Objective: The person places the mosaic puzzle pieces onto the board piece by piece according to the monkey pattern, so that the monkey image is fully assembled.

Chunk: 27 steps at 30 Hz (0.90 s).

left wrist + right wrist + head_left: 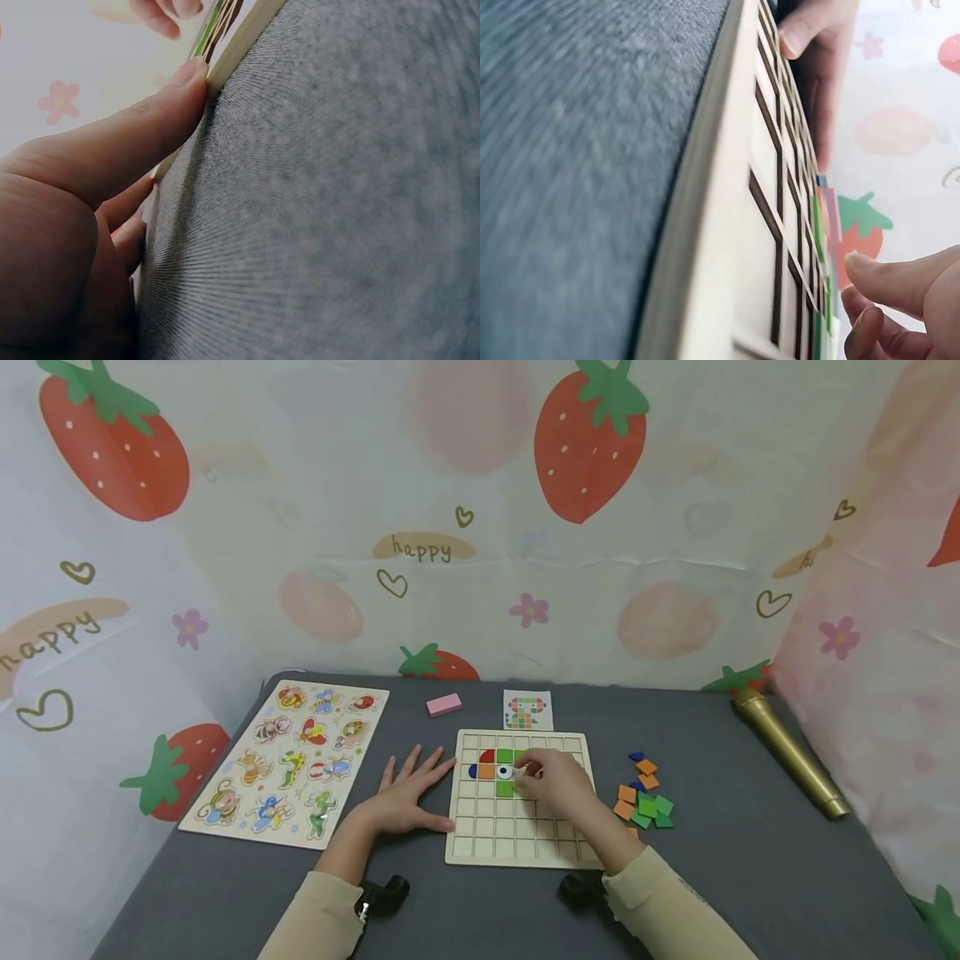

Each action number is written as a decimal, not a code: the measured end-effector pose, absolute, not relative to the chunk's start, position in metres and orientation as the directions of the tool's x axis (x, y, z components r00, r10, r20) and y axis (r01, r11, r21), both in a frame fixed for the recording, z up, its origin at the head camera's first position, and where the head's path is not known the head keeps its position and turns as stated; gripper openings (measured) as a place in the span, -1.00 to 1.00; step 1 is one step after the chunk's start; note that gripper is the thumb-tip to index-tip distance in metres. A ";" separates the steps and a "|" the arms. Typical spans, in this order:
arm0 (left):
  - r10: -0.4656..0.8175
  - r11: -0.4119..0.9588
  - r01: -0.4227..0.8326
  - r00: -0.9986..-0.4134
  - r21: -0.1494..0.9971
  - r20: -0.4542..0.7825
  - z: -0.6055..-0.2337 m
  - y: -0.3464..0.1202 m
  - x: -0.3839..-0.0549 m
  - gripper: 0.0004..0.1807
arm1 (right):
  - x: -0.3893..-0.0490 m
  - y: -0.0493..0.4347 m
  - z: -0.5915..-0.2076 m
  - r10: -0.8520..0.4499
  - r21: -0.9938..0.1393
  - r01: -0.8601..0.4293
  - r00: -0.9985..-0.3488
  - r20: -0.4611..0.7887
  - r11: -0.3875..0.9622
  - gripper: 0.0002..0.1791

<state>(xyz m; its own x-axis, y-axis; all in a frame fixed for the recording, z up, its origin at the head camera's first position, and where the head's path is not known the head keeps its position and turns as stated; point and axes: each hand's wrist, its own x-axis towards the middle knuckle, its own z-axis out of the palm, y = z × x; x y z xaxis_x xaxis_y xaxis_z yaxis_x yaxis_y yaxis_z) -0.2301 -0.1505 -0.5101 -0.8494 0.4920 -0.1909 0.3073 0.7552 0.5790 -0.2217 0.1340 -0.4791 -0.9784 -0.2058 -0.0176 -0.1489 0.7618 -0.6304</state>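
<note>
A pale wooden grid board [517,843] lies on the table with several tiles set in its upper part. Among them are a red rounded tile [487,756], a blue one [473,771], an orange square [487,772], a white eye tile [504,772] and green squares [505,789]. My left hand [401,802] has its fingers spread flat, with the thumb [161,112] touching the board's left edge. Above the tiles is my right hand [558,785], fingers bent and thumb [885,281] apart from them. No tile shows between these fingertips; part of the board is hidden beneath this hand.
Loose orange, green and blue tiles [647,806] lie right of the board. Behind it are a pattern card [528,710] and a pink block [444,705]. An insect picture board [292,760] lies left; a gold microphone [791,756] lies far right.
</note>
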 end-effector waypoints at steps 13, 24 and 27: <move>0.486 0.752 0.298 -0.853 0.587 -0.189 -0.509 -0.150 -0.229 0.14 | -0.215 0.178 -0.469 -0.147 -0.664 -0.109 -0.989 -0.002 0.739 -0.77; 0.486 0.753 0.301 -0.854 0.585 -0.187 -0.511 -0.151 -0.230 0.14 | -0.209 0.223 -0.465 -0.099 -0.677 -0.076 -0.995 0.004 0.732 -0.71; 0.487 0.752 0.301 -0.853 0.586 -0.187 -0.511 -0.150 -0.230 0.14 | -0.206 0.233 -0.463 -0.080 -0.666 -0.062 -0.997 0.004 0.743 -0.70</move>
<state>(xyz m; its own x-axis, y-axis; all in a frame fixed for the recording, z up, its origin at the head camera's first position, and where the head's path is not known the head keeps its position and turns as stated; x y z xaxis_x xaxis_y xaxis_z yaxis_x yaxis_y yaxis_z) -0.2298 -0.1503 -0.5113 -0.8530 0.4872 -0.1870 0.3012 0.7522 0.5861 -0.2062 0.2331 -0.4631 -0.9968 -0.0798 0.0045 -0.0625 0.7429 -0.6665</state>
